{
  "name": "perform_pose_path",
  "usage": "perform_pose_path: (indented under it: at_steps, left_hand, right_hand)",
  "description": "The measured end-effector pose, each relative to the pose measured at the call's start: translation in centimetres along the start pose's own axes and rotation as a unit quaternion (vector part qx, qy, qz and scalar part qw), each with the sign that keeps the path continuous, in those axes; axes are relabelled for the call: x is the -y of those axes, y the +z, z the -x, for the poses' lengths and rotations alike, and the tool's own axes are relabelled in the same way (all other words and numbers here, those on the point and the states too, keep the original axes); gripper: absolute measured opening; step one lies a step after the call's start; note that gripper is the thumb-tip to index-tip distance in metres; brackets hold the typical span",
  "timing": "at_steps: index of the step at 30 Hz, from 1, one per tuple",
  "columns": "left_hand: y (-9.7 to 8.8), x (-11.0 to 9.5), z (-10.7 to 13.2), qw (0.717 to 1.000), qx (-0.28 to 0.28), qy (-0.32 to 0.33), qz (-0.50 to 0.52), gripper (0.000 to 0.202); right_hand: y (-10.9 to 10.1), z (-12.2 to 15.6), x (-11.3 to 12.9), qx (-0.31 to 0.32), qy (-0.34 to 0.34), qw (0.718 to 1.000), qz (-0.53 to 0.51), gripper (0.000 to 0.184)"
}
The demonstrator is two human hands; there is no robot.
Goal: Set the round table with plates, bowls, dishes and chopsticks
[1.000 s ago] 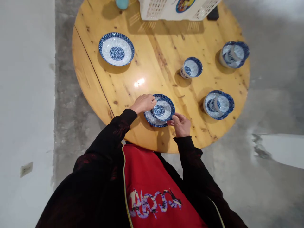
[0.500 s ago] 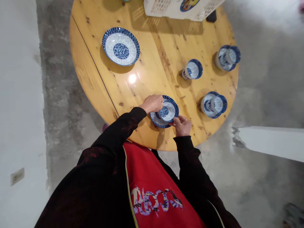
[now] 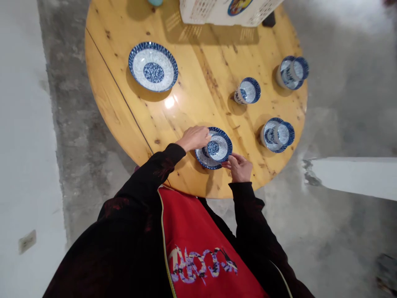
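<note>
A small blue-and-white bowl [image 3: 217, 147] sits over a wider blue-rimmed plate [image 3: 204, 160] near the front edge of the round table. My left hand [image 3: 196, 138] is closed at the bowl's upper left rim, its fingertips partly hidden behind the knuckles. At the lower right, my right hand [image 3: 241, 167] pinches the same rim between thumb and fingers. Whether the bowl rests on the plate or is held just above it, I cannot tell.
On the wooden table [image 3: 192, 91] stand a large patterned dish [image 3: 154, 71], a lone cup [image 3: 248, 91], and two bowls, a front one [image 3: 269, 138] and a back one [image 3: 285, 78], each with a cup in it. A white basket [image 3: 214, 12] occupies the far edge.
My left hand has shifted slightly left along the bowl's rim. The bowl stays over the plate and the right hand keeps its place. The whole view has shifted a little.
</note>
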State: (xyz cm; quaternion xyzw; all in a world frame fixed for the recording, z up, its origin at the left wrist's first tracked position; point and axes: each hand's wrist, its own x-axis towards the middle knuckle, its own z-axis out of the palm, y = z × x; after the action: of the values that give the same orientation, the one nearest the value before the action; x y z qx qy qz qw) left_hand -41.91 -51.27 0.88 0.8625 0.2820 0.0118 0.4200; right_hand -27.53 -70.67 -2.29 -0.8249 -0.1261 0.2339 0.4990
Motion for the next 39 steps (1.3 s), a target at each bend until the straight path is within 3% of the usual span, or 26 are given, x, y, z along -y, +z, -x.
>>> perform_pose_path:
  at_steps: [6,13,18,23,26,29,33,37,39]
  left_hand:
    - [-2.8,3.1,5.4,0.998,-0.047,-0.036,0.002,0.033]
    - [-2.9,5.9,11.6,0.995,-0.031,-0.086,0.041,0.037]
    - [-3.2,6.5,13.2,0.994,-0.015,-0.075,0.074,0.037]
    - [-4.0,7.8,13.0,0.991,-0.01,-0.064,0.118,0.037]
    - [-3.6,8.4,12.4,0.989,-0.014,-0.052,0.137,0.038]
    - [-2.9,8.5,11.9,0.988,-0.015,-0.049,0.148,0.038]
    - [-2.4,8.7,11.4,0.984,-0.023,-0.064,0.167,0.041]
    - [-3.0,9.1,10.8,0.974,-0.047,-0.107,0.191,0.047]
    - [-3.3,9.2,10.3,0.972,-0.054,-0.122,0.194,0.048]
  right_hand:
    - [-0.7,3.6,0.3,-0.051,-0.002,0.997,-0.053,0.038]
    - [3.4,8.4,-0.2,-0.021,0.008,0.993,-0.114,0.038]
    - [6.6,9.7,1.0,-0.003,-0.008,0.992,-0.126,0.04]
    - [7.9,9.3,3.2,0.002,-0.032,0.99,-0.14,0.036]
    - [7.5,7.4,4.7,0.006,-0.036,0.989,-0.143,0.031]
    - [6.6,3.8,6.5,0.008,-0.011,0.989,-0.147,0.022]
    - [6.1,-3.2,8.7,-0.015,0.043,0.988,-0.146,0.012]
    - [7.0,-11.2,9.7,-0.044,0.092,0.984,-0.147,0.008]
    - [7.7,-14.9,9.9,-0.054,0.112,0.98,-0.152,0.019]
